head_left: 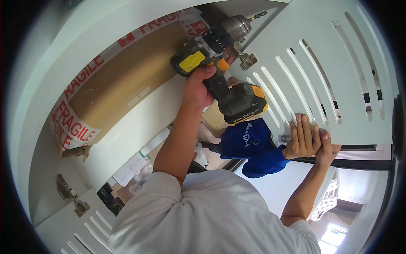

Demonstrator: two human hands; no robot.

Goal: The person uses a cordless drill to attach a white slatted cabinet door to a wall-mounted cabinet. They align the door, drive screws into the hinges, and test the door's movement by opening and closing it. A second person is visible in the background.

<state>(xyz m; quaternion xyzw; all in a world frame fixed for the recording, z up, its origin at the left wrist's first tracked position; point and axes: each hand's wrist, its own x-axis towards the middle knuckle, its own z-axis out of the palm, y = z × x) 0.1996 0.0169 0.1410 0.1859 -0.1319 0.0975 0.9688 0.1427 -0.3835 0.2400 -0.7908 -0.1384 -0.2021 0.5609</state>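
My left hand (198, 89) grips the handle of a black and orange cordless drill (218, 51). The drill is raised in front of an open cabinet, its bit (258, 16) pointing to the upper right. Close to the drill's front end is a metal hinge (247, 60) on a white slotted cabinet door (292, 101). My right hand (327, 149) holds the door's lower edge, the thumb on its face and the other fingers mostly hidden. Right beside it, a co-worker's hand (302, 142) lies against the same door edge.
A cardboard box (127, 67) with red-and-white tape fills the cabinet shelf. At the lower left hangs another slotted door (86, 228) with its hinge (72, 194). A co-worker in a blue shirt (249, 142) is below the door. Papers (130, 168) lie beneath the cabinet.
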